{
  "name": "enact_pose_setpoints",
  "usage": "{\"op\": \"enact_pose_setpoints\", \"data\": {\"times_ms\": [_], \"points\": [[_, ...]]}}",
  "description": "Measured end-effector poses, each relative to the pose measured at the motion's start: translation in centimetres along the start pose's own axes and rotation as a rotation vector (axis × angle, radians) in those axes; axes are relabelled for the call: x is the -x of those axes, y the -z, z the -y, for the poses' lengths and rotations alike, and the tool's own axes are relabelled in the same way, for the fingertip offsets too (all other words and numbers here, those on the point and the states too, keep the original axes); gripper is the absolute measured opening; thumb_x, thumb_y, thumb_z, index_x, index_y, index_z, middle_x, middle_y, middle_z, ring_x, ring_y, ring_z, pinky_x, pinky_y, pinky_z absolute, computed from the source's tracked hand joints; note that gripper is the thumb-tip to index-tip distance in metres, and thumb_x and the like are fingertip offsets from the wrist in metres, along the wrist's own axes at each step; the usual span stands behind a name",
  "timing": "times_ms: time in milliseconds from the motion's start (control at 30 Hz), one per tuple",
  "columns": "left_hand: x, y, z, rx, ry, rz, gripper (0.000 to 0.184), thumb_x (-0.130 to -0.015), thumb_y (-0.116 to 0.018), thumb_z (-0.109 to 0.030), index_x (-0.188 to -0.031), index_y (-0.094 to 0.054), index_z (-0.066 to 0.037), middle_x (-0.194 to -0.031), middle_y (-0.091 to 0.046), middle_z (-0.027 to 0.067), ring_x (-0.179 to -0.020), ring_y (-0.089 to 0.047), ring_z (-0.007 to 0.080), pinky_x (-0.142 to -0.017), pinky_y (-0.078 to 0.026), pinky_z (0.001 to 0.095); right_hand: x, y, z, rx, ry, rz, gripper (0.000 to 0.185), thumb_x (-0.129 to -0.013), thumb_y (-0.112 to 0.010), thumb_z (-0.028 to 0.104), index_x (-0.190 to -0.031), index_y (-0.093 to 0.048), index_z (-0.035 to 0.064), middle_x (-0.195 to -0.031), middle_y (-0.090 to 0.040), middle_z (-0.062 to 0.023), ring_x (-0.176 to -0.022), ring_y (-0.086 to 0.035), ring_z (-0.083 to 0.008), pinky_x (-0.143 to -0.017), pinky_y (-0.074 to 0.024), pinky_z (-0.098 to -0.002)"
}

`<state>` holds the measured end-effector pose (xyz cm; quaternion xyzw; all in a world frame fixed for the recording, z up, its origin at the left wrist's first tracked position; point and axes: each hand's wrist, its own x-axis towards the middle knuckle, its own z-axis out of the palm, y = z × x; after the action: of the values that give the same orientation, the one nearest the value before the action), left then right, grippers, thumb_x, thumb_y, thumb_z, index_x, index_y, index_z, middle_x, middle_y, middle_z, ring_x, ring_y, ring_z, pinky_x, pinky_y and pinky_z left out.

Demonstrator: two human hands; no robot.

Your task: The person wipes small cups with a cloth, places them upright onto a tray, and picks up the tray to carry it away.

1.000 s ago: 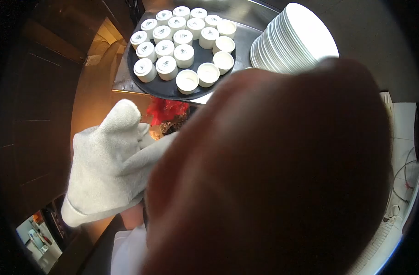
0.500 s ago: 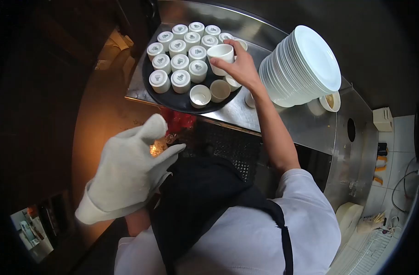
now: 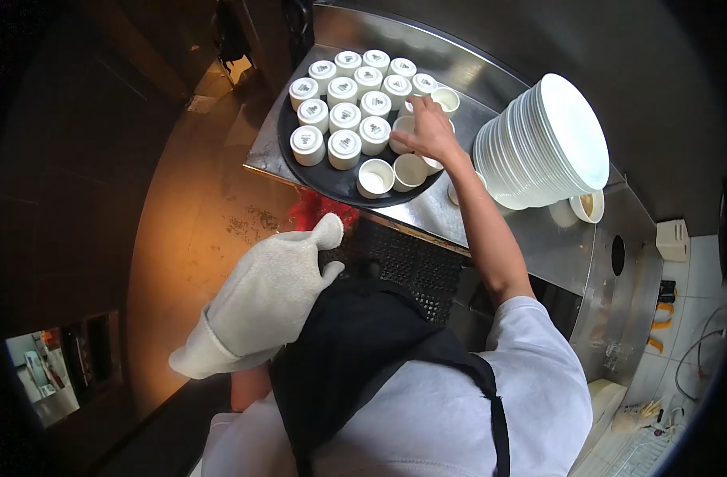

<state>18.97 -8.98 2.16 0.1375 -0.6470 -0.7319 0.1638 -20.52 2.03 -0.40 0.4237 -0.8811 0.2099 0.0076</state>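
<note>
My right hand (image 3: 429, 131) reaches over the right part of a round black tray (image 3: 332, 181). Its thumb and fingers are around a white cup (image 3: 402, 133), which the hand partly covers. Several white cups (image 3: 344, 117) stand bottom-up on the tray, with dark marks on their bases. Two cups at the tray's front edge, a white cup (image 3: 375, 179) and a shaded cup (image 3: 410, 172), have their mouths up. My left hand (image 3: 272, 290) wears a thick white glove. It hangs in front of the counter, thumb and fingers apart, with nothing visible in it.
A tall leaning stack of white plates (image 3: 530, 143) stands on the steel counter (image 3: 431, 208), right of the tray. Behind it sits a small white bowl (image 3: 590, 205). Below are a red thing (image 3: 312, 211) and a black perforated mat (image 3: 399, 258).
My right hand has lowered the cup from above the tray to among the other cups. The gloved left hand has turned slightly, with its thumb and fingers still apart. The camera view has shifted.
</note>
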Motion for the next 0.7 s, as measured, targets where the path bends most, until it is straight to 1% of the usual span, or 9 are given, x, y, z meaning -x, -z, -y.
{"op": "enact_pose_setpoints", "data": {"times_ms": [33, 133, 167, 333, 467, 533, 600, 667, 700], "points": [[0.0, 0.2, 0.3, 0.024, 0.002, -0.014, 0.045, -0.092, -0.064, -0.026, -0.130, -0.052, -0.005, -0.122, -0.060, 0.0095, -0.104, -0.061, 0.0214, -0.083, -0.051, 0.0346, -0.4, -0.7, 0.1, 0.014, 0.046, -0.009, 0.066, -0.070, -0.077, 0.033, -0.121, -0.054, -0.0017, -0.119, -0.057, -0.0253, -0.114, -0.054, -0.0398, -0.097, -0.0436, -0.0499], [-0.2, 0.1, 1.1, 0.084, 0.026, -0.030, 0.045, -0.092, -0.064, -0.026, -0.130, -0.052, -0.005, -0.122, -0.060, 0.0093, -0.103, -0.062, 0.0212, -0.082, -0.051, 0.0345, -0.4, -1.4, 3.6, 0.236, 0.113, 0.214, 0.066, -0.072, -0.077, 0.040, -0.126, -0.055, 0.0087, -0.120, -0.059, -0.0205, -0.117, -0.053, -0.0370, -0.095, -0.0437, -0.0521], [-0.3, 0.1, 1.3, 0.092, 0.026, -0.031, 0.045, -0.092, -0.064, -0.027, -0.130, -0.052, -0.005, -0.122, -0.060, 0.0092, -0.103, -0.062, 0.0211, -0.081, -0.051, 0.0345, -0.6, -2.4, 4.2, 0.359, 0.086, 0.289, 0.066, -0.072, -0.076, 0.039, -0.128, -0.053, 0.0134, -0.117, -0.061, -0.0182, -0.116, -0.053, -0.0354, -0.092, -0.0419, -0.0568], [-1.0, 0.0, 2.6, 0.169, 0.051, -0.041, 0.045, -0.092, -0.064, -0.027, -0.130, -0.052, -0.005, -0.121, -0.060, 0.0089, -0.102, -0.062, 0.0208, -0.079, -0.052, 0.0343, -1.2, -4.9, 3.6, 0.380, 0.110, 0.257, 0.070, -0.072, -0.077, 0.034, -0.132, -0.048, 0.0129, -0.113, -0.062, -0.0181, -0.114, -0.055, -0.0352, -0.094, -0.0387, -0.0613], [-2.1, -0.2, 3.6, 0.213, 0.063, -0.030, 0.044, -0.093, -0.063, -0.027, -0.130, -0.052, -0.006, -0.121, -0.060, 0.0087, -0.101, -0.062, 0.0206, -0.078, -0.052, 0.0341, -0.9, -0.2, 5.0, 0.262, 0.061, 0.184, 0.069, -0.071, -0.078, 0.030, -0.131, -0.048, 0.0107, -0.109, -0.063, -0.0197, -0.110, -0.058, -0.0361, -0.096, -0.0371, -0.0622], [-2.6, -0.3, 4.0, 0.227, 0.065, -0.022, 0.044, -0.093, -0.063, -0.027, -0.130, -0.052, -0.006, -0.121, -0.060, 0.0086, -0.101, -0.063, 0.0205, -0.077, -0.052, 0.0340, 0.0, 4.0, 5.6, 0.020, 0.064, 0.044, 0.064, -0.072, -0.079, 0.025, -0.127, -0.052, 0.0067, -0.107, -0.064, -0.0211, -0.100, -0.062, -0.0385, -0.089, -0.0483, -0.0477], [-3.2, -0.3, 4.2, 0.214, 0.057, -0.011, 0.044, -0.093, -0.063, -0.028, -0.130, -0.052, -0.006, -0.121, -0.060, 0.0085, -0.100, -0.063, 0.0203, -0.076, -0.053, 0.0339, 1.8, 6.7, 5.7, -0.216, 0.189, -0.176, 0.065, -0.073, -0.078, 0.029, -0.126, -0.050, 0.0061, -0.102, -0.065, -0.0197, -0.093, -0.064, -0.0360, -0.080, -0.0505, -0.0420], [-3.8, -0.4, 4.2, 0.176, 0.048, 0.008, 0.044, -0.093, -0.063, -0.028, -0.130, -0.052, -0.006, -0.121, -0.060, 0.0083, -0.100, -0.063, 0.0202, -0.075, -0.053, 0.0339, 4.4, 9.8, 7.6, -0.533, 0.073, -0.032, 0.062, -0.074, -0.078, 0.028, -0.124, -0.050, 0.0058, -0.103, -0.065, -0.0176, -0.094, -0.065, -0.0326, -0.082, -0.0502, -0.0391], [-3.8, -0.5, 4.1, 0.140, 0.042, 0.020, 0.044, -0.093, -0.063, -0.028, -0.130, -0.052, -0.006, -0.121, -0.060, 0.0083, -0.100, -0.063, 0.0202, -0.075, -0.053, 0.0338, 5.6, 8.6, 7.1, -0.751, 0.088, 0.029, 0.061, -0.075, -0.079, 0.029, -0.122, -0.050, 0.0058, -0.103, -0.065, -0.0153, -0.094, -0.065, -0.0250, -0.081, -0.0501, -0.0344]]}}
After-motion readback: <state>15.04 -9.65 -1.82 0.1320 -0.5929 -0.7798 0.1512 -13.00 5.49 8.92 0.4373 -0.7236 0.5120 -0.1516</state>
